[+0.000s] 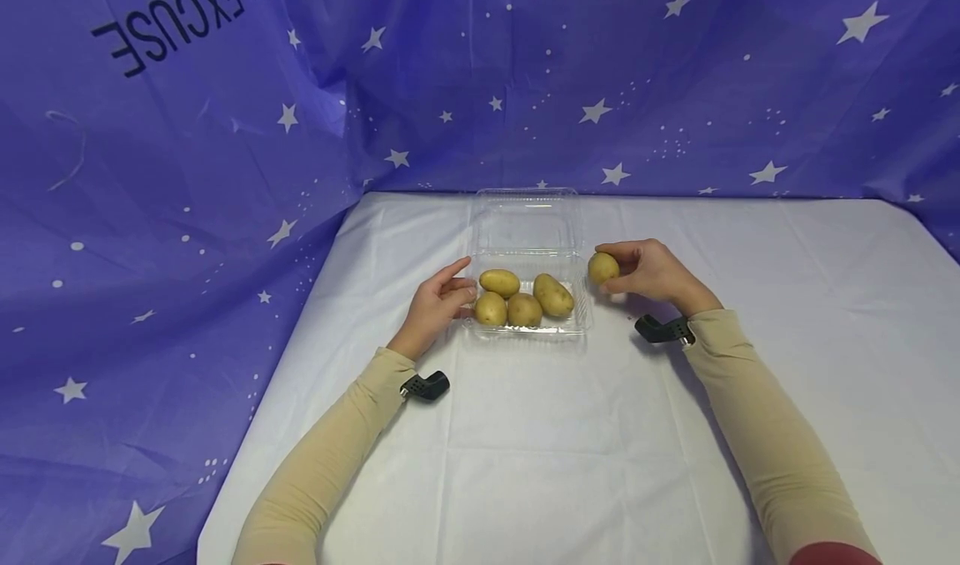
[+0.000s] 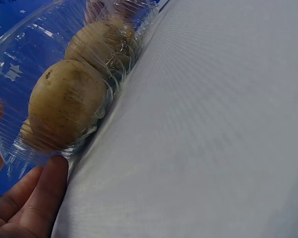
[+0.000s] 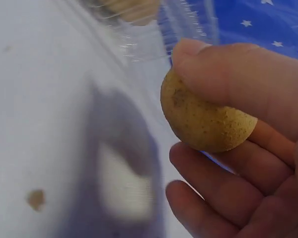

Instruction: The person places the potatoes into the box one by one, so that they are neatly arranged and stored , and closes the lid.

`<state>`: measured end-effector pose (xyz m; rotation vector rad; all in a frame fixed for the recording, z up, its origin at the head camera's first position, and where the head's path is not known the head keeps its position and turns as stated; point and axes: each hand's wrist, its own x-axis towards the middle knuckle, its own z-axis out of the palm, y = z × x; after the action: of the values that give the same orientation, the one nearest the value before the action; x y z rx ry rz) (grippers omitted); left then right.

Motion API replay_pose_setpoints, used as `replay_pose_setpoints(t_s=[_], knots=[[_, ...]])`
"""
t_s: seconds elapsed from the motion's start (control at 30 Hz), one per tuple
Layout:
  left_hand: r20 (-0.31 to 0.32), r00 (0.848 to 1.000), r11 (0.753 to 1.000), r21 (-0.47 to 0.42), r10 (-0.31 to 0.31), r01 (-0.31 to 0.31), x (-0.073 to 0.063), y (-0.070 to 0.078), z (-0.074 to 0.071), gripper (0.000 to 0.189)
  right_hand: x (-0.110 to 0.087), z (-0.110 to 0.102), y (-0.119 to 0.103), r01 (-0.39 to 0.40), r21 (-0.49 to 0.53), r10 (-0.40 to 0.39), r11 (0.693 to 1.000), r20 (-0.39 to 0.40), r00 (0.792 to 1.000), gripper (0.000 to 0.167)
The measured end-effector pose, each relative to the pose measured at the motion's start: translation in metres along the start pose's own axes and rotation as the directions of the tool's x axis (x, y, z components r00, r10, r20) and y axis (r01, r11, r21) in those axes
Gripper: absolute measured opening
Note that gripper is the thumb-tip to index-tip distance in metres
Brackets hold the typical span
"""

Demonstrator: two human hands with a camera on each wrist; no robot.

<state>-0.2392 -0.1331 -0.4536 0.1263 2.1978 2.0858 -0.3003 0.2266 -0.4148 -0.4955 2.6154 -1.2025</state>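
A clear plastic clamshell box [image 1: 527,332] lies with its lid [image 1: 527,222] raised at the back. Inside it are several potatoes [image 1: 553,296], two of them showing through the ribbed wall in the left wrist view. My left hand [image 1: 438,305] is at the box's left side, fingers fairly straight, fingertips against the wall. Just beyond the right side of the box, my right hand [image 1: 645,272] pinches a small round potato [image 3: 203,116] between thumb and fingers. In the right wrist view its shadow falls on the cloth below.
A white cloth covers the table [image 1: 570,448]. Behind and to the left hangs a blue star-patterned curtain [image 1: 435,65]. A small brown crumb [image 3: 36,199] lies on the cloth. Each wrist carries a black camera mount [image 1: 429,387].
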Motion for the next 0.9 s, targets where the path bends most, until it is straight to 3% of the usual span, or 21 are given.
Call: replay_pose_setpoints(t_s=[0.43, 0.9], knots=[[-0.005, 1.000, 1.000, 0.000, 0.006, -0.006, 0.000, 0.001, 0.001, 0.061, -0.003, -0.013, -0.011, 0.066, 0.108, -0.056, 0.992, -0.093, 0.994, 0.071], [-0.004, 1.000, 1.000, -0.010, 0.004, -0.004, 0.001, 0.000, 0.000, 0.060, -0.008, -0.005, -0.039, 0.142, 0.193, -0.126, 0.971, -0.093, 0.988, 0.068]])
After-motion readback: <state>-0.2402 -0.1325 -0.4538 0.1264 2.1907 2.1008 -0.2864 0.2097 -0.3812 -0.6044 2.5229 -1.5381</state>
